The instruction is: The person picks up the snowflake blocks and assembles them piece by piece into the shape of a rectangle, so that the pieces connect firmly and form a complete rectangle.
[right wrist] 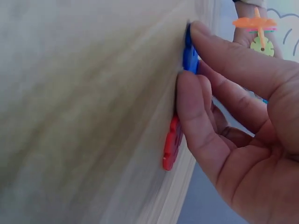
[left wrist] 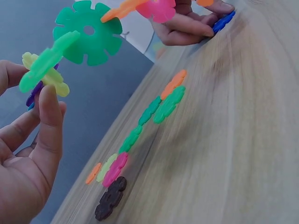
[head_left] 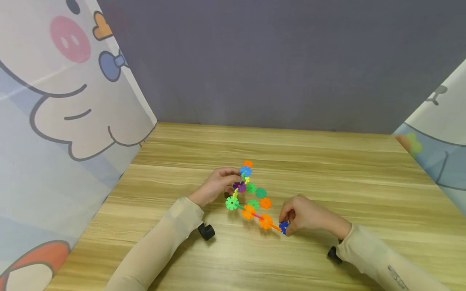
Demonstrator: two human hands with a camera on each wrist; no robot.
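Observation:
My left hand [head_left: 218, 184] holds a chain of notched plastic snowflake discs up over the table. In the left wrist view its thumb and fingers pinch around a yellow disc [left wrist: 58, 83] beside a purple one. A green disc [left wrist: 88, 30] follows, then orange discs [head_left: 248, 211] reaching toward the right. Low at the table, my right hand [head_left: 306, 212] pinches a dark blue snowflake disc [right wrist: 190, 53] between thumb and finger. The chain's orange end overlaps that blue disc in the head view. A red disc [right wrist: 173, 143] lies just beside the right fingers.
Loose discs lie on the wooden table [head_left: 327, 161] behind the chain: orange [head_left: 265, 203], green [head_left: 261, 192], pink [left wrist: 115, 170], dark brown [left wrist: 110, 198] and several others. A grey panel [head_left: 273, 64] stands at the back, with cartoon-printed walls [head_left: 87, 117] at the sides.

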